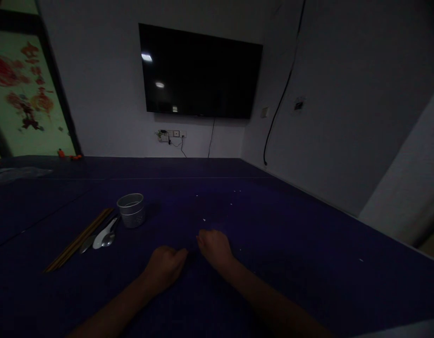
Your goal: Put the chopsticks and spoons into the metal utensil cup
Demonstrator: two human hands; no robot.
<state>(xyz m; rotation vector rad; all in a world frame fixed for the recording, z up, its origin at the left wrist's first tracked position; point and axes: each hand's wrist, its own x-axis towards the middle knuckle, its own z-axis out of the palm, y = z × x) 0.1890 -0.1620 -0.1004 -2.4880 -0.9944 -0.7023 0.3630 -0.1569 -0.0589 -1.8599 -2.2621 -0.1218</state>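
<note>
Both my hands rest on a dark blue table (273, 225) in dim light. My left hand (165, 267) is curled into a loose fist with the knuckles on the cloth. My right hand (214, 247) lies just right of it, fingers also curled under. I cannot see anything in either hand. To the left of my hands stands a small round metal tin (131, 210). Beside the tin lie a metal spoon (109, 237), a white spoon (102, 234) and a bundle of wooden chopsticks (79, 240).
A black wall-mounted screen (199, 72) hangs on the far wall above a socket strip (171, 134). A black cable (283, 89) runs down the right wall. A decorated panel (21, 89) stands at the far left. Small white crumbs (204, 219) dot the table.
</note>
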